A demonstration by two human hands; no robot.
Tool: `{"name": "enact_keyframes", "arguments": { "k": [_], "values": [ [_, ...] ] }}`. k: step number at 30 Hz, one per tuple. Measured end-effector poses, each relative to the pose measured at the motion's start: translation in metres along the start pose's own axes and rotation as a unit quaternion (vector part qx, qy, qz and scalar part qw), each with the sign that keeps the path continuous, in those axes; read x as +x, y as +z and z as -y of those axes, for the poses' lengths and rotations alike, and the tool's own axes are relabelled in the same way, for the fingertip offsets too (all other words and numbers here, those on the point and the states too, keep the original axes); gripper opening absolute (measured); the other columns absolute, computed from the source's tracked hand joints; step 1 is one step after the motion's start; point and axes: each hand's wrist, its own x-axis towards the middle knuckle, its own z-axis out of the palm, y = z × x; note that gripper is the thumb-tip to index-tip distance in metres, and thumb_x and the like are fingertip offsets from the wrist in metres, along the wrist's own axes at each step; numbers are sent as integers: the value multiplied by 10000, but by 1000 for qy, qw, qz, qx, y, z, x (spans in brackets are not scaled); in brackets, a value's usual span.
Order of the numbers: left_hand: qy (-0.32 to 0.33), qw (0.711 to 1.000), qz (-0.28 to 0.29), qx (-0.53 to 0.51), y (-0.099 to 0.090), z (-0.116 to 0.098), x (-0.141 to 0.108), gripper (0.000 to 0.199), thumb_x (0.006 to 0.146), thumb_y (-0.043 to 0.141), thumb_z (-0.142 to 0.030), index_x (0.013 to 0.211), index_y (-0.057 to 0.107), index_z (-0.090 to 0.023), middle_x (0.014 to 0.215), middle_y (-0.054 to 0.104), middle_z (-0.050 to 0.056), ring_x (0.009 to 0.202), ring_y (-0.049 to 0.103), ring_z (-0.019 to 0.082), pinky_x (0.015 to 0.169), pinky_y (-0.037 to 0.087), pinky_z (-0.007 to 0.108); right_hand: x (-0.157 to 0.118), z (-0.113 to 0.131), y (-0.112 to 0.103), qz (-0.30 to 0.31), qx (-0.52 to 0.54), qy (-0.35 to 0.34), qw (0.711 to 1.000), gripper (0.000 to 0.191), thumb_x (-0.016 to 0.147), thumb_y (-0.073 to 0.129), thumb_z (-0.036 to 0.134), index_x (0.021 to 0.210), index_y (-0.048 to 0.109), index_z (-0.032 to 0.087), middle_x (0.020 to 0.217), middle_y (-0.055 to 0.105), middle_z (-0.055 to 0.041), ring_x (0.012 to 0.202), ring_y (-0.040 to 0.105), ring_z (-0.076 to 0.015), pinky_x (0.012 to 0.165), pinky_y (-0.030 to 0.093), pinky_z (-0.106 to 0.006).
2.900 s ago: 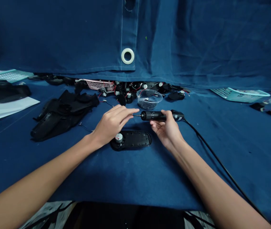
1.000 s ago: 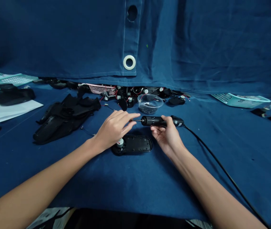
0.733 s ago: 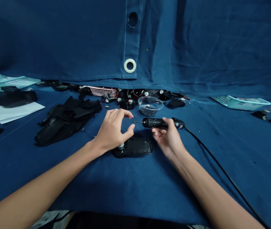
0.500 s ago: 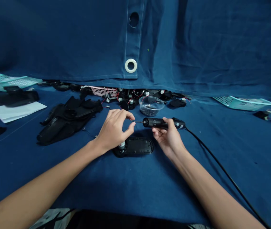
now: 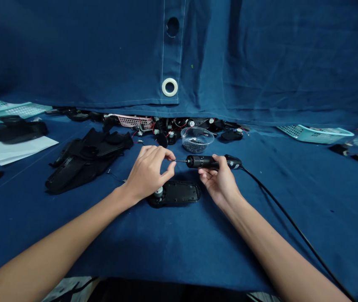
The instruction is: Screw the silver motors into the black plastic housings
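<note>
My right hand (image 5: 219, 178) grips a black electric screwdriver (image 5: 202, 162) by its barrel, with the thin bit pointing left. My left hand (image 5: 149, 176) is just left of the bit tip, its thumb and fingertips pinched close together. Anything that small between them is too tiny to tell. Under the left hand's heel lies a black oblong plastic housing (image 5: 179, 193), with a small silver motor (image 5: 158, 192) at its left end. A clear plastic bowl (image 5: 195, 139) holding small black screws stands beyond the screwdriver.
Blue cloth covers the table (image 5: 260, 235), and a grommeted blue sheet (image 5: 170, 87) hangs behind. Black parts with red wires (image 5: 169, 129) and a pink basket (image 5: 134, 121) lie along its edge. Black housings (image 5: 87, 161) sit left; a teal basket (image 5: 315, 135) sits right. The screwdriver's cord (image 5: 292, 226) runs right.
My left hand's fingers have closed from a spread curl into a pinch beside the bit tip. The screwdriver stays in my right hand, and the view has shifted slightly.
</note>
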Motion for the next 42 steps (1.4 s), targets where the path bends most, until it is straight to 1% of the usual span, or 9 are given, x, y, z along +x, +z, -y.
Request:
{"name": "enact_keyframes", "arguments": {
  "k": [13, 17, 19, 22, 24, 27, 29, 35, 42],
  "values": [
    [-5, 999, -7, -40, 7, 2, -4, 35, 906, 503, -160, 905, 536, -170, 816, 605, 4, 777, 553, 134, 758, 444, 277, -3, 0, 2, -16, -4, 2, 1000, 230, 800, 585, 345, 786, 555, 117, 604, 608, -71, 510, 591, -105, 480, 513, -162],
    [1, 999, 1, -45, 3, 1, -1, 60, 925, 493, -186, 904, 546, -168, 825, 610, 9, 790, 561, 134, 797, 444, 296, -4, 1, 2, -15, 5, -1, 1000, 229, 795, 587, 359, 797, 542, 134, 582, 585, -44, 489, 569, -95, 456, 494, -152],
    [-16, 997, 21, -68, -5, 0, 5, 86, 923, 518, -236, 968, 559, -175, 879, 623, 16, 855, 577, 146, 857, 441, 324, -4, 4, 1, -4, 19, 2, 1000, 231, 797, 578, 363, 811, 539, 136, 583, 577, -40, 480, 555, -91, 438, 478, -147],
    [-101, 976, 72, -177, -26, -1, 10, 342, 890, 586, -353, 1194, 516, -212, 1072, 630, 39, 1017, 586, 178, 927, 447, 349, -3, 11, -1, 16, 43, 5, 999, 223, 795, 557, 366, 805, 524, 145, 595, 569, -38, 474, 539, -88, 425, 464, -146],
    [-148, 952, 147, -224, -39, 0, 6, 455, 865, 603, -431, 1266, 488, -250, 1203, 594, 48, 1126, 556, 208, 972, 440, 368, -1, 17, -2, 30, 50, 6, 998, 227, 795, 538, 375, 787, 515, 148, 607, 564, -37, 471, 526, -85, 419, 459, -148],
    [-182, 921, 294, -179, -49, 1, -13, 662, 767, 666, -555, 1336, 436, -306, 1363, 482, 42, 1255, 464, 272, 1034, 391, 416, 1, 28, -3, 50, 51, -18, 997, 236, 789, 523, 385, 785, 515, 150, 635, 566, -31, 486, 528, -86, 433, 469, -160],
    [-195, 901, 352, -161, -47, 1, -26, 756, 742, 665, -596, 1386, 376, -323, 1394, 443, 44, 1271, 441, 296, 1025, 393, 429, 1, 34, -3, 58, 45, -49, 996, 237, 776, 533, 390, 788, 518, 154, 645, 564, -20, 496, 534, -91, 447, 475, -170],
    [-177, 902, 363, -153, -42, -3, -33, 695, 789, 625, -562, 1389, 383, -309, 1371, 454, 46, 1250, 447, 279, 1015, 384, 393, -3, 39, 0, 50, 29, -149, 987, 203, 754, 566, 376, 773, 498, 186, 644, 547, 10, 498, 527, -95, 440, 453, -179],
    [-180, 898, 372, -153, -44, 1, -36, 587, 787, 645, -525, 1311, 469, -328, 1228, 539, 6, 1097, 555, 238, 888, 444, 324, -3, 30, -3, 36, 5, -126, 991, 211, 764, 559, 372, 776, 479, 177, 643, 551, -2, 485, 508, -98, 432, 439, -190]
  ]
}}
